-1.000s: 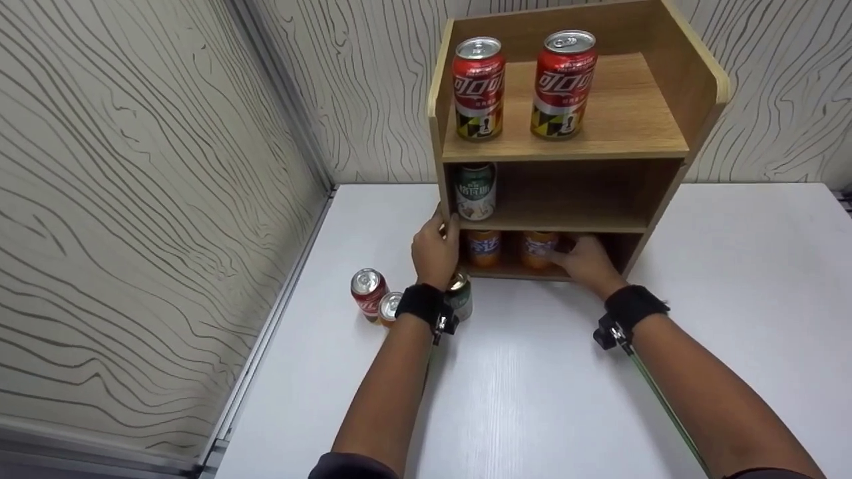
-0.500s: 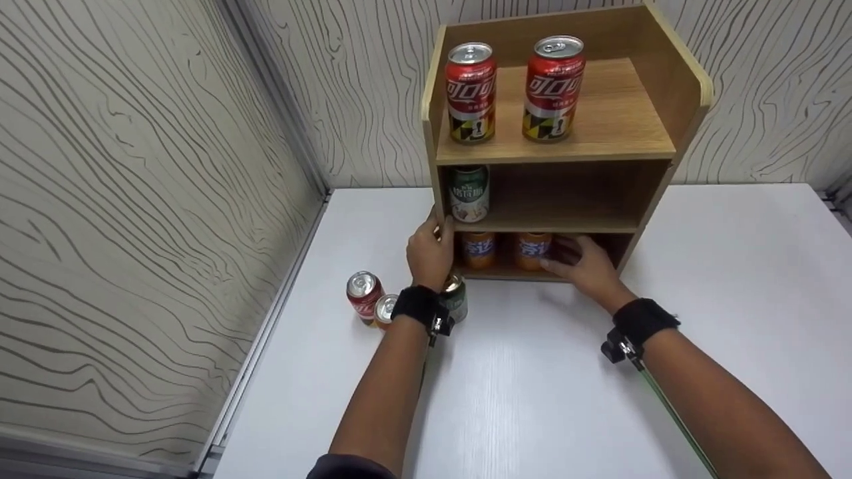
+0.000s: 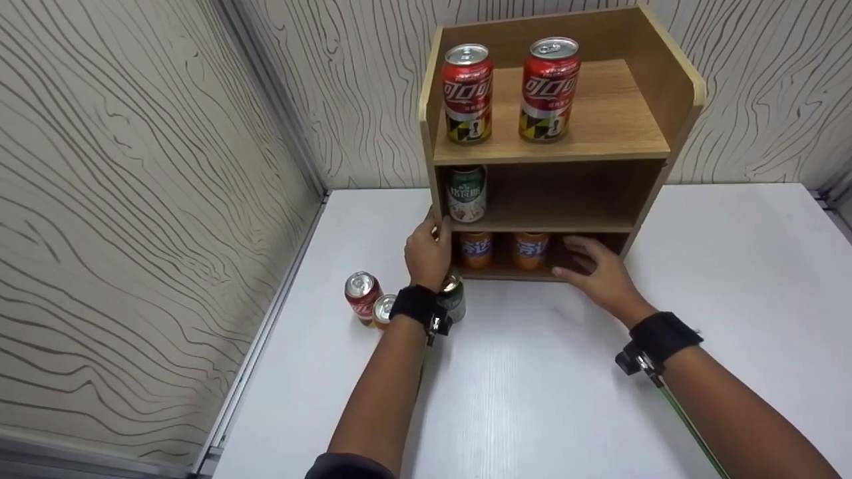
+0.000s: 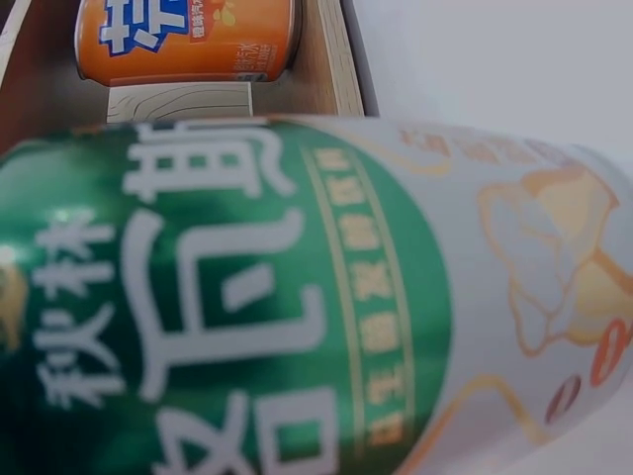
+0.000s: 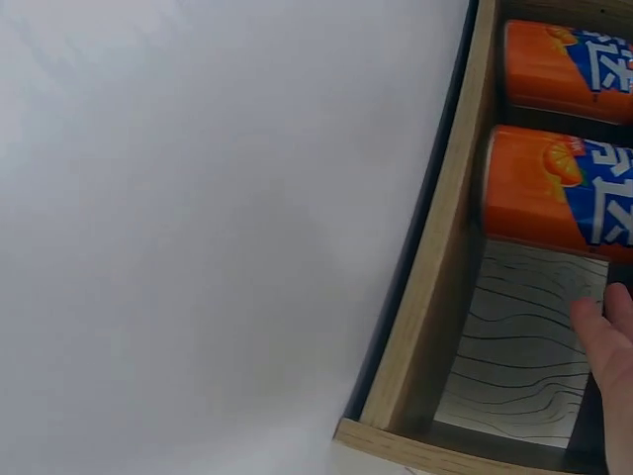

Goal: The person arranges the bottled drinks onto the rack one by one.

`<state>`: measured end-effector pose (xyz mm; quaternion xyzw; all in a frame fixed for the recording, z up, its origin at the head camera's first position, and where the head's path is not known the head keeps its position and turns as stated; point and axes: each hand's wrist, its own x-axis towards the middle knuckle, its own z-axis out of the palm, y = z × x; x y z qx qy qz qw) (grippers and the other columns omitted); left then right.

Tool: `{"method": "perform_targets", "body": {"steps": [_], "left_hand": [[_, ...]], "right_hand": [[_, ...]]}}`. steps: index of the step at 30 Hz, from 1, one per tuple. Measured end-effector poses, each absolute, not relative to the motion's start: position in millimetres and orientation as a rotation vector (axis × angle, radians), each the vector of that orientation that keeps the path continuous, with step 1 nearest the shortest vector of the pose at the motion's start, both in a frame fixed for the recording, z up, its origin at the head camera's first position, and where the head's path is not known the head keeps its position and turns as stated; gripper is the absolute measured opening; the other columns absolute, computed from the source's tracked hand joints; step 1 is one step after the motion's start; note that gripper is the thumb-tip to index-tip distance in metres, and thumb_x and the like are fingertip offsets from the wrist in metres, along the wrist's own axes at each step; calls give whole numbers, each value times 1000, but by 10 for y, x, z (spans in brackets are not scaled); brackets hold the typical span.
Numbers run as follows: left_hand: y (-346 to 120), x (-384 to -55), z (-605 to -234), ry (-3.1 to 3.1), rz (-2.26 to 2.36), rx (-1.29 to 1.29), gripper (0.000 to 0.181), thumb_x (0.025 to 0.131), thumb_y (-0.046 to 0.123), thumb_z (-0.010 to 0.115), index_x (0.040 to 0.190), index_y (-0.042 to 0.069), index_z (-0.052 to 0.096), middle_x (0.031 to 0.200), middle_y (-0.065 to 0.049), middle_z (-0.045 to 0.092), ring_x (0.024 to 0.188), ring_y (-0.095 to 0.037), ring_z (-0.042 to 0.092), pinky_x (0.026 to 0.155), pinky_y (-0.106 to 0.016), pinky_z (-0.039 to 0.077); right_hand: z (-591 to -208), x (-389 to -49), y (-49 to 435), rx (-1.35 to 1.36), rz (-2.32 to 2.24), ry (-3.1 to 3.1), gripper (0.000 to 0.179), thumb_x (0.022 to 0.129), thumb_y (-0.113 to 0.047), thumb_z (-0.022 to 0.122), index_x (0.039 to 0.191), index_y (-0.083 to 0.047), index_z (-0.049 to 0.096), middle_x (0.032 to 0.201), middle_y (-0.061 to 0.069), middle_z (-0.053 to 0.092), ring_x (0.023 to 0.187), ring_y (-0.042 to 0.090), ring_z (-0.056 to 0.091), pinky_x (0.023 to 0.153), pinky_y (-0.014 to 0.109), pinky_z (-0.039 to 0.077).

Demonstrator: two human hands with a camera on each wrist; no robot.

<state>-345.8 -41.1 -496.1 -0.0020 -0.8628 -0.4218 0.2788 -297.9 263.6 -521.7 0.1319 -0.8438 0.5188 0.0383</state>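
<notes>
1. Two orange cans are standing upright in the bottom compartment, just right of the head frame's centre: the right can (image 3: 531,251) and, near it, the left can (image 3: 476,251).
2. The right hand (image 3: 602,276) is reaching in beside the right can, its thumb and fingers parted and relaxed, gripping nothing and staying clear of the can.
3. The left hand (image 3: 427,256) is gripping the left side panel of the wooden shelf (image 3: 616,110), its thumb resting at the front edge.
4. A green-and-white can (image 3: 466,194) is standing at the left of the middle compartment.
5. Two red cans, one at the left (image 3: 467,93) and one near the middle (image 3: 550,90), are standing on the top board, upper right of the frame.
6. Left of centre, a red can (image 3: 363,297), a silver-topped can (image 3: 383,311) partly hidden by the left wrist, and a green can (image 3: 454,299) are standing on the white table (image 3: 519,386).
</notes>
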Motion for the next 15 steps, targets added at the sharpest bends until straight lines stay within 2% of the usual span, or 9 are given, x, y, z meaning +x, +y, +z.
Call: {"method": "perform_targets", "body": {"steps": [7, 15], "left_hand": [[-406, -3468, -4972, -2321, -1115, -13, 29, 99, 34, 56, 112, 13, 71, 107, -2, 72, 96, -13, 68, 75, -24, 54], [-400, -3462, -4967, -2350, -1122, 13, 32, 99, 35, 56, 118, 14, 70, 109, -2, 71, 96, -13, 68, 75, -24, 54]], "right_hand": [[-5051, -2842, 2689, 443, 1546, -2538, 67, 86, -30, 76, 137, 3, 48, 138, 16, 47, 127, 39, 46, 103, 44, 38], [-4788, -2672, 2799, 443, 1540, -2456, 60, 88, -23, 75, 137, 1, 49, 135, 15, 50, 126, 35, 48, 100, 21, 39]]}}
